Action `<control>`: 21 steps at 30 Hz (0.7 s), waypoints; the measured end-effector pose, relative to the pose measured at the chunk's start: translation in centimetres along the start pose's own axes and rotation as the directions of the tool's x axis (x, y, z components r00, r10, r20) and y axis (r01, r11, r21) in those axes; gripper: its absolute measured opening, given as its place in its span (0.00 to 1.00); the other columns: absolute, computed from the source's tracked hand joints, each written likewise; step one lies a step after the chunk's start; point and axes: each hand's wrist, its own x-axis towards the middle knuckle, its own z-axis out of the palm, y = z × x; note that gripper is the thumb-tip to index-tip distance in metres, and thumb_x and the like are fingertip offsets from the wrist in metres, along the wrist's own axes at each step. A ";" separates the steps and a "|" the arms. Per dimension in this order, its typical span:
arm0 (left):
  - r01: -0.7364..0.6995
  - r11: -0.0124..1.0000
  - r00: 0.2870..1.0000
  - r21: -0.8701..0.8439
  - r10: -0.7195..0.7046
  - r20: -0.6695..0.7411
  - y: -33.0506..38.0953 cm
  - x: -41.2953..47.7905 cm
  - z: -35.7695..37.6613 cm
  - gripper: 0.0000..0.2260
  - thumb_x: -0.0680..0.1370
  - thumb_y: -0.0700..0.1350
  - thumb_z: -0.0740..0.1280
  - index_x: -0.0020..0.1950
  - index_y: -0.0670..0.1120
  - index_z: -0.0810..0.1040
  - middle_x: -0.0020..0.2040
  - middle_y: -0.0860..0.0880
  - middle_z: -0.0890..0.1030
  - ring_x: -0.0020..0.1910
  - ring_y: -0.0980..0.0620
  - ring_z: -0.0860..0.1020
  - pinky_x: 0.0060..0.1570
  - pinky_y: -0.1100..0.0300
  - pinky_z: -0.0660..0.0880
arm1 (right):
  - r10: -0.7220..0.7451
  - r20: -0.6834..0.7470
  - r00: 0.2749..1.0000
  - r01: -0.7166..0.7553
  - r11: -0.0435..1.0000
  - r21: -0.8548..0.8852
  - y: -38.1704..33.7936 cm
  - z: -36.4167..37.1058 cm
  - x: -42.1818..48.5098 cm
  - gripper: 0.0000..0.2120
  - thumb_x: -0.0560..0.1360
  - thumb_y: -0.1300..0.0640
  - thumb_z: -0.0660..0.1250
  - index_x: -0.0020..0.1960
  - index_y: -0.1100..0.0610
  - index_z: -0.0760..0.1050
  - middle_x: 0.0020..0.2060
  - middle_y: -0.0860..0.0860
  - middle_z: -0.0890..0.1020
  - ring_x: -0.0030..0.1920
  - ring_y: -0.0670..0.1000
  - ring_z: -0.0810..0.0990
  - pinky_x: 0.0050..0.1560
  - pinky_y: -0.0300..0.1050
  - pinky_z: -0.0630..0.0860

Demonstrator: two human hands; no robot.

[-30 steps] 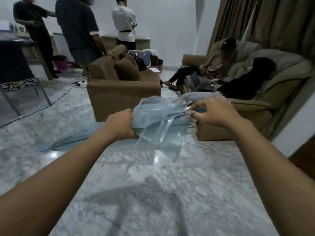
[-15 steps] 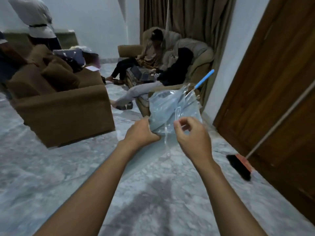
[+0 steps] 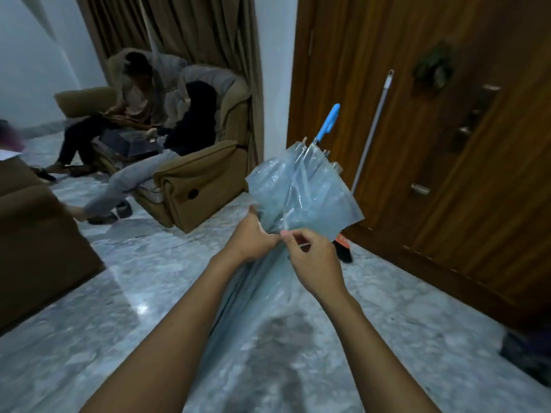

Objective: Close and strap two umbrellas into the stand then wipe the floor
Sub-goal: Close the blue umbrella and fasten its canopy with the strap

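So the umbrella (image 3: 301, 192) is folded and held up over the floor (image 3: 119, 308), its blue handle (image 3: 328, 122) poking toward the door (image 3: 447, 144) at far right. The left hand (image 3: 252, 238) is wrapped round the bunched canopy. Just beside it, the right hand (image 3: 313, 260) pinches the thin clear strap (image 3: 285, 220). A broom (image 3: 372, 129) leans on the door.

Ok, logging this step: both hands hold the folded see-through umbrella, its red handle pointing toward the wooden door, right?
Head view: the handle is blue, not red. The left hand and right hand do hold the umbrella, pointed toward the wooden door.
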 end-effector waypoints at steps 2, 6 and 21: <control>0.001 0.998 0.999 -0.055 0.001 0.038 1.4 1.3 2.3 0.35 0.62 0.59 0.75 0.66 0.50 0.70 0.59 0.52 0.80 0.56 0.53 0.80 0.60 0.52 0.77 | -0.005 0.007 1.000 0.004 0.989 0.147 0.9 -1.9 0.9 0.11 0.77 0.43 0.66 0.46 0.49 0.80 0.36 0.46 0.82 0.36 0.44 0.82 0.40 0.45 0.80; 0.013 0.981 0.997 -0.195 0.003 0.082 4.6 3.9 7.0 0.26 0.67 0.49 0.77 0.63 0.48 0.74 0.54 0.51 0.84 0.52 0.54 0.83 0.57 0.53 0.79 | 0.014 0.020 1.000 -0.020 0.949 0.316 3.5 -6.5 3.1 0.06 0.79 0.53 0.67 0.46 0.53 0.79 0.30 0.47 0.78 0.27 0.41 0.75 0.31 0.35 0.73; 0.187 0.814 0.968 -0.551 -0.056 0.246 16.8 12.3 22.5 0.15 0.74 0.45 0.73 0.59 0.41 0.80 0.47 0.45 0.87 0.45 0.48 0.85 0.42 0.58 0.80 | 0.161 -0.231 0.960 -0.131 0.981 0.141 16.4 -25.4 13.7 0.14 0.73 0.38 0.69 0.42 0.48 0.83 0.56 0.50 0.78 0.59 0.47 0.76 0.64 0.48 0.72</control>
